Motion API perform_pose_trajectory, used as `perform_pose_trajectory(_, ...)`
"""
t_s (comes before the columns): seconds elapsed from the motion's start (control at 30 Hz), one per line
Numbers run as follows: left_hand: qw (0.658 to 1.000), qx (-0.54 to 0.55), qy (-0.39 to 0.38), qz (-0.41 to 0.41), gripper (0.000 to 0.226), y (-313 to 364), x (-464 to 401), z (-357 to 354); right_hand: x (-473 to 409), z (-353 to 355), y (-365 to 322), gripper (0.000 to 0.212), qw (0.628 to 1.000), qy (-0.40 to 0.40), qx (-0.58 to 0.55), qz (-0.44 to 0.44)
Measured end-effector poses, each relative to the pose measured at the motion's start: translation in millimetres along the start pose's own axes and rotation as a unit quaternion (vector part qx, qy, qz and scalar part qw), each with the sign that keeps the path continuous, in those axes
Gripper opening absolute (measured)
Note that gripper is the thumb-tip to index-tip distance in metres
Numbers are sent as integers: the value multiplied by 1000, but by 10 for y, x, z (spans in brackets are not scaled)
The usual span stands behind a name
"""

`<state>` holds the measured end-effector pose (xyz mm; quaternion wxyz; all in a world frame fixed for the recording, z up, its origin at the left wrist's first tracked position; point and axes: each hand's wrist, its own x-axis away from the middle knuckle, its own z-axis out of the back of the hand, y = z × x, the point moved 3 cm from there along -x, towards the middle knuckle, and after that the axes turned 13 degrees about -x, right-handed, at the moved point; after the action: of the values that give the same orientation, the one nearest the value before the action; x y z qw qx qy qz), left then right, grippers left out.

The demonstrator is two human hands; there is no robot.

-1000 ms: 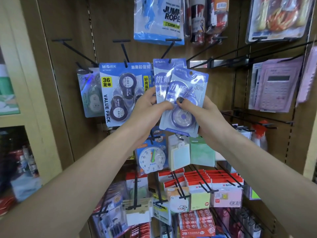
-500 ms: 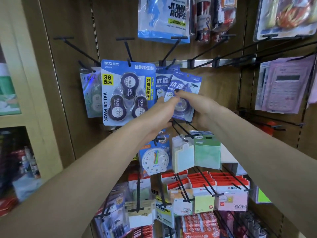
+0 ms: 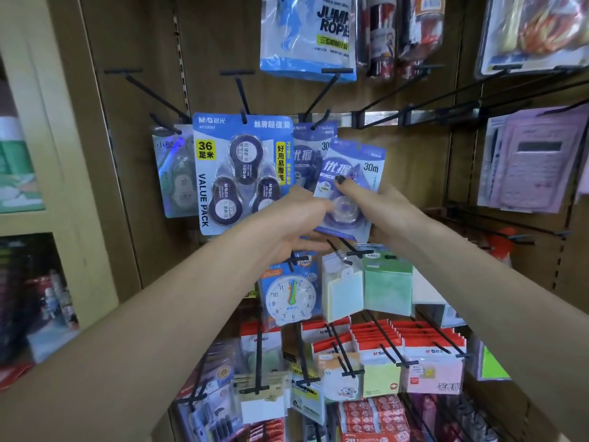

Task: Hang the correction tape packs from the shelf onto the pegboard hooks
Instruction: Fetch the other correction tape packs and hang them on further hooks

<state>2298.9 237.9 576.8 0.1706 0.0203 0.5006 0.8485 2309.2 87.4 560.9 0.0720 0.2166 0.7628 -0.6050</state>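
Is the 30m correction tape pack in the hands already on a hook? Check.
No: the 30m pack is tilted, held by both hands, its top hole off any hook.

Even indoor light, soft shadows, wide-angle bending at edges, slight motion blur, glare on plastic

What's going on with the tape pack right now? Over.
Both hands on it: right hand pinching the tape pack, left hand steadying its lower edge. Pack tilted, not yet on the hook. Another pack hangs there already.

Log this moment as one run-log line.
step: hanging | right hand: pinches 30m correction tape pack, tilted, off hook | left hand: steadies its lower edge | target hook: already holds a matching pack
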Motion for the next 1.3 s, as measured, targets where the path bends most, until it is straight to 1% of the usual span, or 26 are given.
perform_pose_trajectory(0.07,999,-29,14,-10,31,-23,62,27,100,22,-4,32,1000,-28,2,-3)
perform_pose_trajectory(0.17,999,-31,25,-30,30,-57,119,24,227,76,-53,24,998,-62,-7,-15)
perform_pose_trajectory(0.2,999,-21,29,-39,29,-69,136,17,255,95,-56,27,997,-71,-10,-26)
perform_pose_trajectory(0.27,997,6,37,-64,26,-100,177,9,302,138,-56,40,995,-81,-22,-51)
perform_pose_trajectory(0.33,994,34,45,-90,22,-140,215,8,328,177,-58,42,995,-89,-25,-46)
perform_pose_trajectory(0.47,989,61,53,-123,20,-221,225,9,435,180,-115,32,997,-80,7,21)
perform_pose_trajectory(0.67,985,92,71,-131,24,-134,248,68,453,105,-210,33,994,-76,19,80)
perform_pose_trajectory(0.8,985,69,86,-131,22,-87,248,117,416,48,-250,34,995,-55,15,78)
perform_pose_trajectory(0.97,985,60,98,-128,22,-53,260,147,415,5,-305,24,996,-43,6,75)
perform_pose_trajectory(1.2,985,63,100,-129,21,-33,222,173,420,-31,-353,28,997,-28,7,75)
perform_pose_trajectory(1.3,984,44,102,-139,22,-42,215,180,432,-27,-357,28,997,-31,1,75)
